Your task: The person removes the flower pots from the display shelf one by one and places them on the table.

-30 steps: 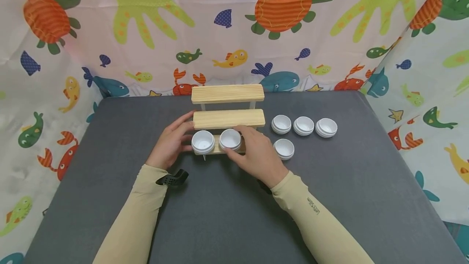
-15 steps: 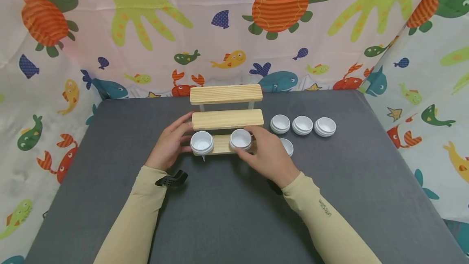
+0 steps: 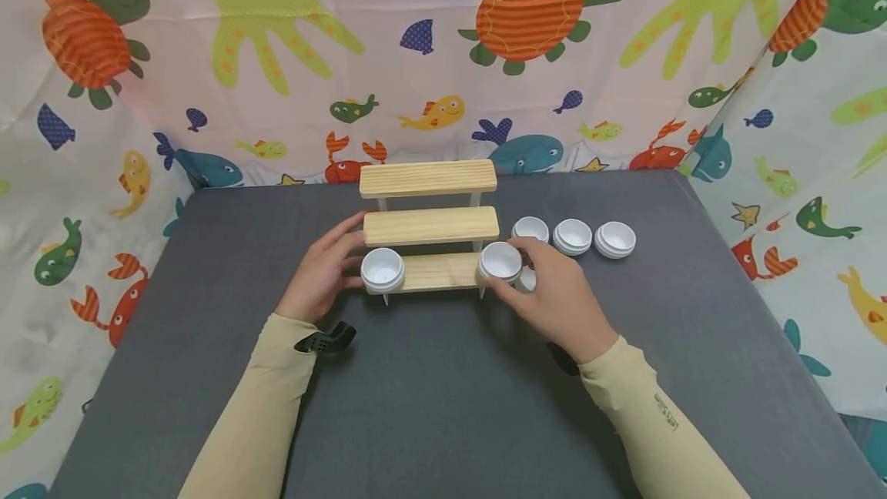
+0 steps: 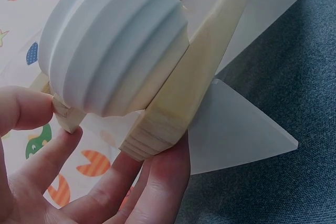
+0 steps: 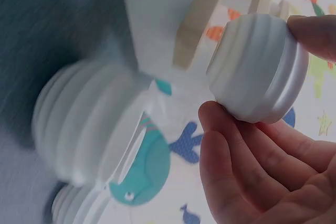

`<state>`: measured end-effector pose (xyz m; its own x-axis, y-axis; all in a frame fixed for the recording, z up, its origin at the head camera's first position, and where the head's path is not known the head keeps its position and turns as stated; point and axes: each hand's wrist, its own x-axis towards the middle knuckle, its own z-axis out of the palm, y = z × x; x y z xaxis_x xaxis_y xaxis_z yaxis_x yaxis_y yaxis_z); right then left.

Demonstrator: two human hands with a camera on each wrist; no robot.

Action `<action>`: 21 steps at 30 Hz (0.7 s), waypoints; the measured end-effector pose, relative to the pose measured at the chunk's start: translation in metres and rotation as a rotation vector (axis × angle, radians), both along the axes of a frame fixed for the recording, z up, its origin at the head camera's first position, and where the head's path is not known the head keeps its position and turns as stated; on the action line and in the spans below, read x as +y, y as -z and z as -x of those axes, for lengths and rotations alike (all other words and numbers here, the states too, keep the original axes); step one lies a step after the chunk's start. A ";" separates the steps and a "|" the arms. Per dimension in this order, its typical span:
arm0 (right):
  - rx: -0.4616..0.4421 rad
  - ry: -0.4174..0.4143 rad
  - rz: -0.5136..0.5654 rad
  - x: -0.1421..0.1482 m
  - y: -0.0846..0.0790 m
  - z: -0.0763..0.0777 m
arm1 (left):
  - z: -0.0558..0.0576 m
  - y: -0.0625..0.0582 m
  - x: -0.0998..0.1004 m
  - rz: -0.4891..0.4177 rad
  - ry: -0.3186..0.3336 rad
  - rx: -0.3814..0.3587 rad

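A three-tier wooden stand with frosted clear side supports stands on the grey table. My left hand grips its left end, thumb and fingers on the board ends. On the left of the lowest board sits a white ridged cup, close above those fingers. My right hand holds another white ridged cup between thumb and fingers at the right end of that board. Whether this cup touches the wood I cannot tell. One more cup is mostly hidden behind the right hand.
To the right of the stand, a row holds a partly covered cup, a middle cup and an outer cup. A sea-animal printed curtain encloses the back and sides of the grey table.
My right hand has carried its cup rightward along the lowest board, from beside the left cup to the right end. My left hand stays in place on the stand.
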<state>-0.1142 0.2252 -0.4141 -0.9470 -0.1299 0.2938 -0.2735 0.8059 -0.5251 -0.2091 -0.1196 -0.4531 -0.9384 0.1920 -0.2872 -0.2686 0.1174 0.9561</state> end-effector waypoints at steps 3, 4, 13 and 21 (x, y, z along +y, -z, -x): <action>0.017 0.034 -0.009 0.014 0.002 -0.002 | 0.000 -0.001 0.001 0.006 -0.002 -0.006; 0.022 0.044 -0.012 0.018 0.002 -0.003 | -0.001 -0.001 0.001 0.008 -0.004 -0.008; -0.011 0.138 0.006 0.047 0.003 -0.010 | -0.001 -0.002 0.000 0.014 -0.005 -0.005; -0.036 0.223 0.005 0.065 0.006 -0.016 | -0.002 -0.002 0.001 -0.007 -0.005 -0.006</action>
